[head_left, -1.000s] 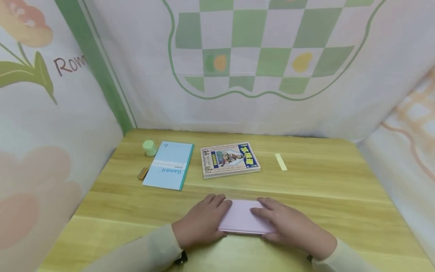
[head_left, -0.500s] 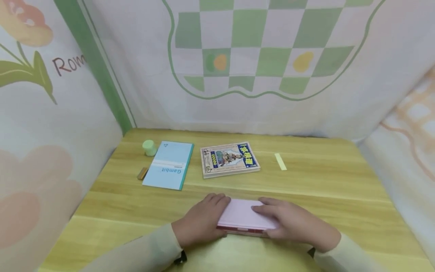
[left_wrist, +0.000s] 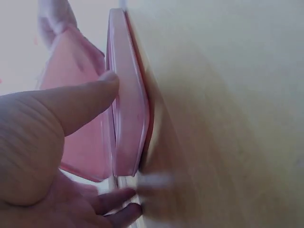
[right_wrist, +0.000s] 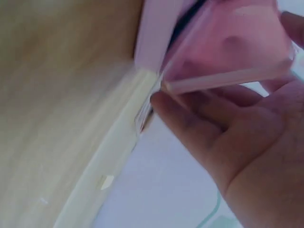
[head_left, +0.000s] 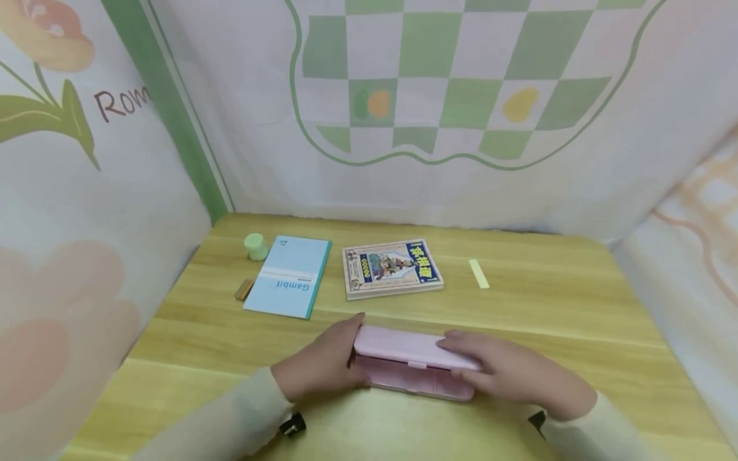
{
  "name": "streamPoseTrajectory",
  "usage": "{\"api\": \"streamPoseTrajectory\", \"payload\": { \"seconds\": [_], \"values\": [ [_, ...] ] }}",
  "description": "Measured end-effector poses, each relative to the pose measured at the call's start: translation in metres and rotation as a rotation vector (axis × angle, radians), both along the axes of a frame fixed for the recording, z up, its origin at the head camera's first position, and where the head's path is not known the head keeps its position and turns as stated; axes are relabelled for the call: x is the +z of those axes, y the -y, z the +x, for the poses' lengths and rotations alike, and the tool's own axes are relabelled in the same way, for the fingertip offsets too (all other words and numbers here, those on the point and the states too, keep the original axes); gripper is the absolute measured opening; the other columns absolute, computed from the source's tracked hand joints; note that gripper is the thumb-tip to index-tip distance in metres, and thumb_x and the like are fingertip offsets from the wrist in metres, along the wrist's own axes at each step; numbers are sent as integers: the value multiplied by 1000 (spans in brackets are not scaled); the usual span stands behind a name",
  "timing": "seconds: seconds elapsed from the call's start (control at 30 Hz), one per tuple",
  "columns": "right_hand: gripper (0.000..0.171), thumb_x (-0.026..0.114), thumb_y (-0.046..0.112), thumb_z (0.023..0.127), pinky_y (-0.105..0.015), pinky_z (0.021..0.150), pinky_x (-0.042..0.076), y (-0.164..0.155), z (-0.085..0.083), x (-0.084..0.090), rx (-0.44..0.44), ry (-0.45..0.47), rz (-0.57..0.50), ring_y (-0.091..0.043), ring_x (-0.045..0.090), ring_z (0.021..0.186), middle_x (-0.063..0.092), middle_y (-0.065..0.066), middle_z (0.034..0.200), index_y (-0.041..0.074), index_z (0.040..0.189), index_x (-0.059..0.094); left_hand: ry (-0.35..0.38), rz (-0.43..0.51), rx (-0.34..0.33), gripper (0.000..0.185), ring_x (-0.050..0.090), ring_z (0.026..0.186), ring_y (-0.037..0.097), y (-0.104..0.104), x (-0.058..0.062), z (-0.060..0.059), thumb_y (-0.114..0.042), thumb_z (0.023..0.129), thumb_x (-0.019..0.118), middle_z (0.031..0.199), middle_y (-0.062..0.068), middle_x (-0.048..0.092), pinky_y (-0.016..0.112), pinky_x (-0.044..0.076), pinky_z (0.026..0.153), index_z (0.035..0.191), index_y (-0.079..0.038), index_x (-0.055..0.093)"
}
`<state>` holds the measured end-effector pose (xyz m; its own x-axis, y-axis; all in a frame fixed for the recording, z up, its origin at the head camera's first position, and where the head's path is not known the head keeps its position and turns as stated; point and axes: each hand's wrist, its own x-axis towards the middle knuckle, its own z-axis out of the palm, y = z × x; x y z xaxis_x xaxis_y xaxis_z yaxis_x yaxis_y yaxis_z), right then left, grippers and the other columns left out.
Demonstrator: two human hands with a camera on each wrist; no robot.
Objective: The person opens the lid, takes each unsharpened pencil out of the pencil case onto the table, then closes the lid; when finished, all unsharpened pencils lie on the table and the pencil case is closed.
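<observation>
On the table near the person lies a pink pencil case (head_left: 403, 384), its lid (head_left: 398, 342) tilted up and a dark gap showing inside. The left hand (head_left: 323, 362) grips the case's left end; in the left wrist view its thumb (left_wrist: 95, 99) presses on the side wall of the base (left_wrist: 130, 104). At the other end the right hand (head_left: 507, 371) holds the raised lid. From the right wrist, the lid (right_wrist: 237, 42) appears between the thumb and the fingers (right_wrist: 190, 118). Most of the case's inside is hidden from the head view.
Behind the hands lie a light blue notebook (head_left: 288, 275) marked Gambit and a thick illustrated book (head_left: 392, 269). A green round container (head_left: 255, 246) and a small brown block (head_left: 244, 289) are at left. A pale yellow strip (head_left: 478, 274) lies at right.
The lid of the pencil case has swung up from closed, lifted by the right hand. The left hand has shifted slightly left along with the case's end.
</observation>
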<state>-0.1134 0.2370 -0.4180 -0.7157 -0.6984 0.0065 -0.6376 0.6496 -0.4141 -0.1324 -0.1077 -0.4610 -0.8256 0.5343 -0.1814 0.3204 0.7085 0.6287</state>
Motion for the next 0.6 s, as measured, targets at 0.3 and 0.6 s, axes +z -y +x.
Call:
{"api": "streamPoseTrajectory", "payload": {
  "seconds": [0.3, 0.6],
  "values": [
    [39, 47, 37, 111, -59, 103, 51, -7, -43, -1, -195, 199, -119, -32, 64, 121, 69, -5, 131, 15, 138, 64, -20, -6, 73, 132, 43, 145, 33, -3, 0, -2, -44, 65, 97, 157, 13, 48, 50, 34, 121, 164, -6, 19],
    [67, 34, 55, 110, -68, 111, 39, 4, -85, -19, -473, 123, 37, -49, 50, 134, 56, -26, 144, 2, 145, 56, -97, -32, 21, 136, 47, 141, 28, -6, -6, 3, -53, 67, 93, 156, 6, 50, 47, 34, 121, 168, -18, 8]
  ]
}}
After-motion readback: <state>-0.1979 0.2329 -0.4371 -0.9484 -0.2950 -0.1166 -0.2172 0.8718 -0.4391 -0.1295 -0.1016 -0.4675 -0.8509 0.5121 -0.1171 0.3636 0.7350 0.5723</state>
